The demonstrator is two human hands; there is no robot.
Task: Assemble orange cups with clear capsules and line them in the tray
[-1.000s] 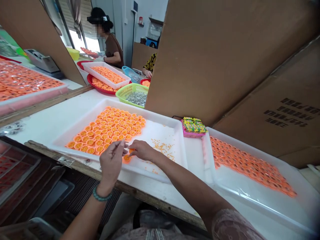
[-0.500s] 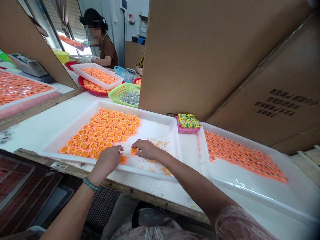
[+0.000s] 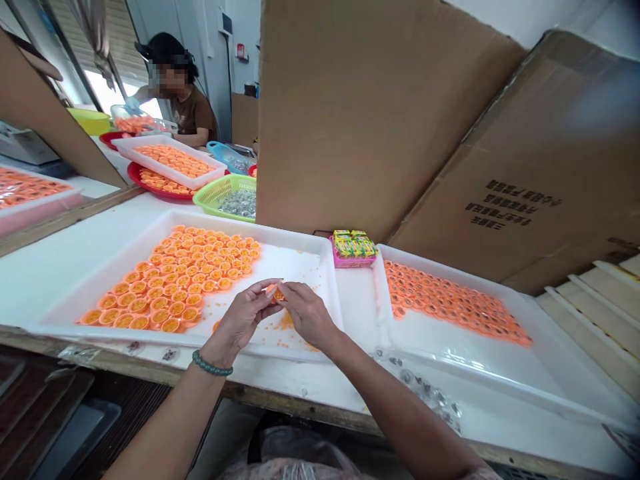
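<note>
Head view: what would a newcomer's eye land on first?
Probably the bright orange cups crowding the left part of the white tray. Then the left hand and right hand, meeting at a single small cup over that tray, right of the crowd. Behind, a big brown cardboard panel fills much of the upper middle.

A cardboard panel (image 3: 330, 120) blocks the upper centre, a pink basket (image 3: 353, 263) at its foot. Orange cups (image 3: 175, 280) crowd the central tray (image 3: 280, 263) at left; a table strip (image 3: 357, 307) lies open right of it.
</note>
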